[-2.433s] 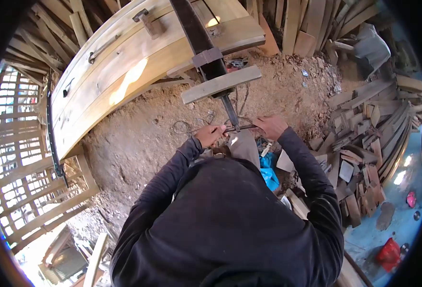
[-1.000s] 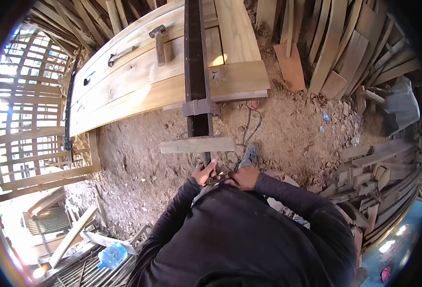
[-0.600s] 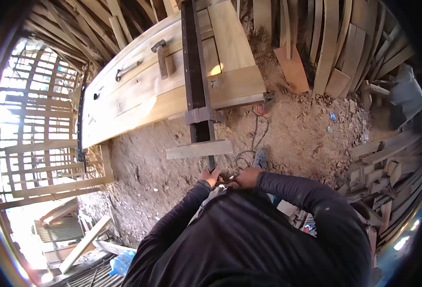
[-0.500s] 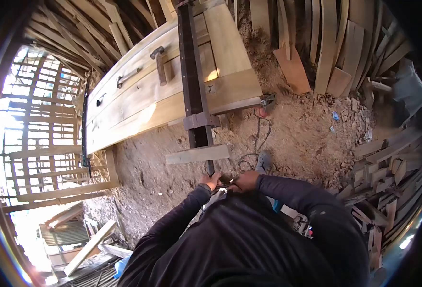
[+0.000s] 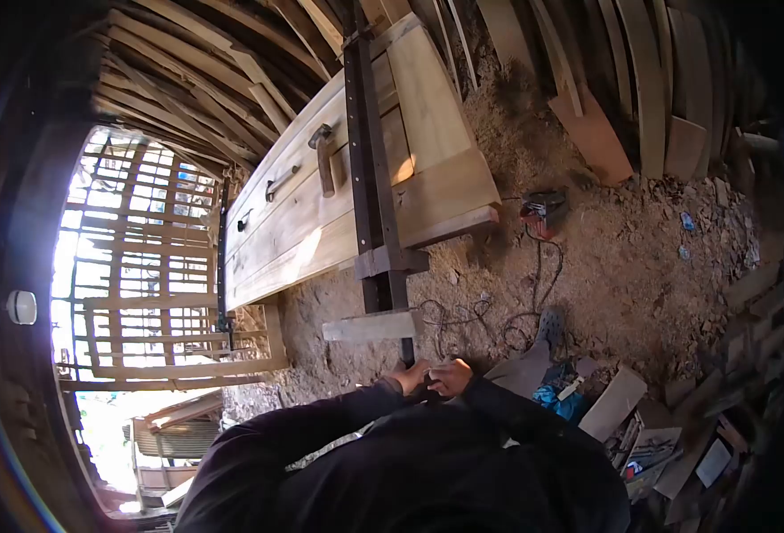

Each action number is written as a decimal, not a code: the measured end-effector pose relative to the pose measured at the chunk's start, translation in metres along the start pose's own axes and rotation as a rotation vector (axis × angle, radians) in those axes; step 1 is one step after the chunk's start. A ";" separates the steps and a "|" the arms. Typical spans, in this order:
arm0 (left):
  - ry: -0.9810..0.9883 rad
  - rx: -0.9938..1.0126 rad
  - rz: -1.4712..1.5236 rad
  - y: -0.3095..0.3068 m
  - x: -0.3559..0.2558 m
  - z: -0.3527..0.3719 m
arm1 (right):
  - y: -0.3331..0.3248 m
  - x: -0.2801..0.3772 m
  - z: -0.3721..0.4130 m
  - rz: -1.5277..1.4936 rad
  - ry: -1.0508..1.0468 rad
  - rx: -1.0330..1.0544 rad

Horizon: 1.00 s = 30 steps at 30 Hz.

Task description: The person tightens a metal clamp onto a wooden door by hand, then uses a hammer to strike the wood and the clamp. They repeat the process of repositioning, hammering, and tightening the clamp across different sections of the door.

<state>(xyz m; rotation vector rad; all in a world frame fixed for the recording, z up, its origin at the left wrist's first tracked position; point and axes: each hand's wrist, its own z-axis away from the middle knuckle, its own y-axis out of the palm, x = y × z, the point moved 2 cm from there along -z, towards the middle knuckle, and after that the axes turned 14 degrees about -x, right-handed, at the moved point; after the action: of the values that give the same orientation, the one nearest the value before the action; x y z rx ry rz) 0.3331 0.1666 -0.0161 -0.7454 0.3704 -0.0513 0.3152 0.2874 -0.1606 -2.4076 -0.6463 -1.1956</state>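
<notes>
A long dark metal bar clamp point(image 5: 376, 191) lies across a pale wooden door panel point(image 5: 445, 133). Near the panel's front edge sits its sliding jaw point(image 5: 390, 261), and a short wooden strip point(image 5: 365, 327) lies crosswise by the screw end. My left hand point(image 5: 407, 377) is closed at the end of the clamp screw point(image 5: 407, 352). Right beside it, my right hand point(image 5: 451, 377) is closed too, fingers curled at the same handle, which my hands mostly hide. On the panel rest a hammer point(image 5: 324, 164) and a small metal tool point(image 5: 282, 183).
A second clamp point(image 5: 223, 266) spans the panel's left end. A power tool point(image 5: 545, 211) with a loose cord point(image 5: 537, 284) lies on the dirt floor. Planks point(image 5: 641, 89) lean at the back, and a wooden lattice point(image 5: 143, 258) stands left. Wood offcuts point(image 5: 617, 401) lie at right.
The head view has shifted, so the panel and clamp appear further right and the power tool shows more fully. My hands have come closer together at the clamp's screw end.
</notes>
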 end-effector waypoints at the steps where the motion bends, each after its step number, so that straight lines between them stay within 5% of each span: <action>1: -0.026 0.063 0.088 -0.002 0.006 -0.007 | 0.001 -0.001 -0.002 0.004 0.002 -0.042; 4: -0.087 0.395 0.314 -0.014 0.020 -0.020 | 0.000 0.005 -0.001 0.070 0.063 -0.087; 7: 0.199 0.151 0.368 -0.043 0.006 0.025 | 0.013 0.008 0.006 0.191 0.072 -0.217; 8: 0.613 0.158 -0.039 -0.064 0.008 0.019 | 0.015 0.011 0.006 0.261 0.084 -0.239; 11: 1.366 -0.099 -0.186 -0.108 0.014 0.044 | 0.031 -0.010 0.028 0.373 0.225 -0.337; 13: 1.969 -0.198 -0.001 -0.106 0.002 0.047 | 0.031 0.009 0.017 0.603 0.166 -0.414; 15: 2.178 -0.128 -0.032 -0.094 -0.014 0.052 | 0.055 0.000 0.031 0.468 0.330 -0.729; 18: 2.099 0.364 -0.391 -0.058 -0.016 0.020 | 0.067 0.009 0.035 0.317 0.346 -1.013; 22: 2.350 0.331 -0.176 -0.055 -0.030 0.020 | 0.068 0.042 0.014 0.590 0.220 -1.055; 25: 2.323 0.639 0.068 -0.045 -0.038 0.019 | 0.067 0.041 0.016 0.630 0.181 -1.025; 30: 2.292 0.721 -0.177 -0.046 -0.040 0.024 | 0.068 0.037 0.018 0.707 0.142 -0.950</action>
<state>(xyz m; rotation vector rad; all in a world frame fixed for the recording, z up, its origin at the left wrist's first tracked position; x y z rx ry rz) 0.3079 0.1551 0.0435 0.3667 2.2798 -1.1967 0.3844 0.2493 -0.1493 -2.7636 0.9785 -1.4777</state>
